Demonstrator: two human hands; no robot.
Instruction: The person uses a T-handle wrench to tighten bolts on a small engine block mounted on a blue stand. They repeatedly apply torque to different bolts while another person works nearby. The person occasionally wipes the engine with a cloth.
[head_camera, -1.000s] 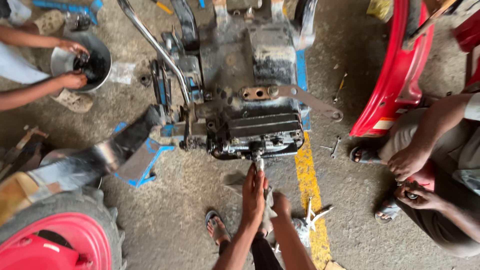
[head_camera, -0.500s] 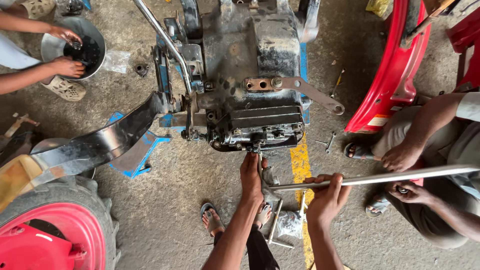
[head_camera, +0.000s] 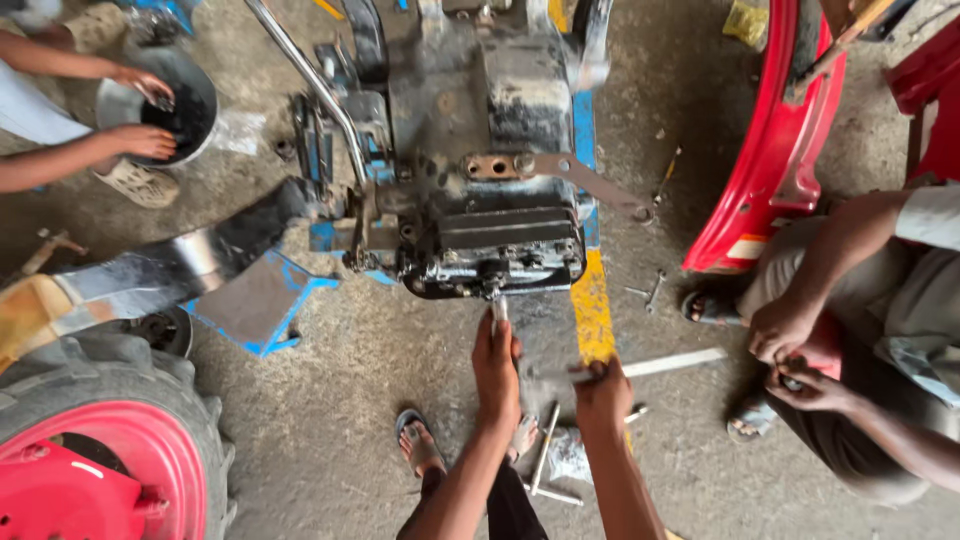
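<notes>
Your left hand (head_camera: 496, 362) is clamped on a small tool (head_camera: 498, 312) under the near face of the tractor gearbox housing (head_camera: 490, 235). Your right hand (head_camera: 602, 392) is closed around a long metal rod (head_camera: 672, 362), held level to the right above the floor.

A crumpled yellow wrapper (head_camera: 745, 22) lies on the concrete at the top of the view, far beyond the right hand (head_camera: 603, 388) and to its right, just left of the red fender (head_camera: 770, 170). On that fender's lower end, up and to the right of the same hand, sits a small white-and-orange label (head_camera: 745, 246). No signs or screens show.
</notes>
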